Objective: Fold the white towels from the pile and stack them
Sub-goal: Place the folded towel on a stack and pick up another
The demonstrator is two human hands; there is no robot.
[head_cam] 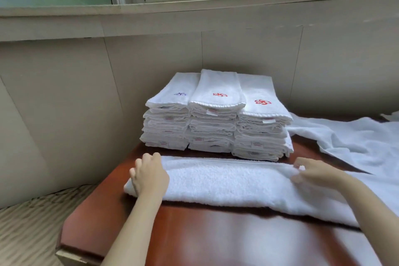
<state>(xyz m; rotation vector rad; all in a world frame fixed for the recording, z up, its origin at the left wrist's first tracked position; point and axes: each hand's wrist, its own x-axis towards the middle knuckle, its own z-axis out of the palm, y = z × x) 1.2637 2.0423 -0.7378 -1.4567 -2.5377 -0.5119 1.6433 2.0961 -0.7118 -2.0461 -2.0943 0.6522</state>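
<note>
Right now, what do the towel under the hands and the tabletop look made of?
Towel: white terry cloth, probably cotton. The surface is matte with a fuzzy, nubbly pile.
Tabletop: reddish-brown, smooth and glossy, with a soft sheen of window light on it. It looks like lacquered wood or laminate, but I cannot tell which.

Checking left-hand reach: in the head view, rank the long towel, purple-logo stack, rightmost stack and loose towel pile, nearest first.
1. long towel, held by the left hand.
2. purple-logo stack, just behind.
3. rightmost stack, back right.
4. loose towel pile, far right.
</note>
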